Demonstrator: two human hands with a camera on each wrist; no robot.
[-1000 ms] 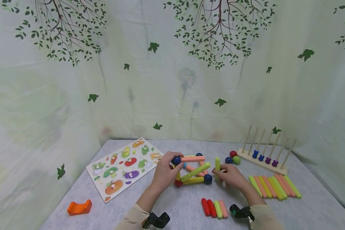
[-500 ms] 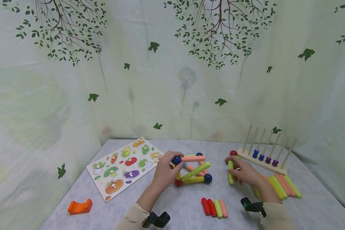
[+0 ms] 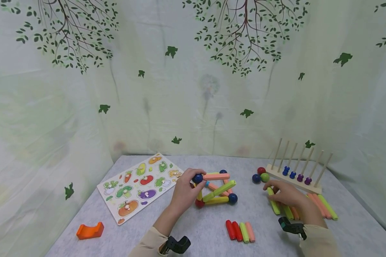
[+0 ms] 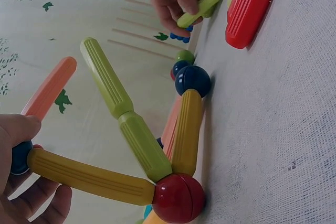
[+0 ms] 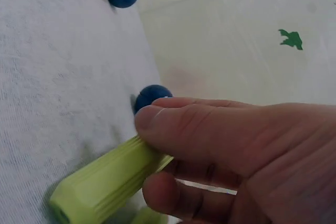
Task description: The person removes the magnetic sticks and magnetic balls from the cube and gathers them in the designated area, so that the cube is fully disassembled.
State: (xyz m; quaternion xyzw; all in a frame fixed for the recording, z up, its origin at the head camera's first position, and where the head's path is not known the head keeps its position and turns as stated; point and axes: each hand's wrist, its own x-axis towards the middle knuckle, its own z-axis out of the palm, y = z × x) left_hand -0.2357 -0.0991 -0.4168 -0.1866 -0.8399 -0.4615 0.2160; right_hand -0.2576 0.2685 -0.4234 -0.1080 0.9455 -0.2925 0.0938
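In the head view, the left hand (image 3: 184, 189) has its grip on a dark blue ball (image 3: 197, 179) at a raised corner of a ball-and-stick frame (image 3: 218, 192), which stands on the pale grey surface (image 3: 209, 228). A salmon-pink ribbed stick (image 3: 217, 176) juts from that ball. The right hand (image 3: 286, 195) pinches a lime-green ribbed stick (image 3: 274, 203) just beside a row of coloured sticks (image 3: 321, 205), partly covering the row. Near this hand, red, blue and green loose balls (image 3: 261, 171) sit by a pale wooden peg stand (image 3: 294, 181). Two red, one lime and one pink stick lie together as a short row of four (image 3: 237, 231). On the left are a white board with vegetable pictures (image 3: 135, 196) and an orange arched block (image 3: 90, 231).

In the left wrist view, a curved yellow stick (image 4: 92, 177) joins the held ball to a glossy red ball (image 4: 178, 199). A lime-green length (image 4: 118, 106) rises from the red one, narrowing midway; I cannot tell whether it is one stick or two.

In the right wrist view, thumb and fingers clasp one end of the lime-green ribbed stick; whether its other end touches the surface I cannot tell.
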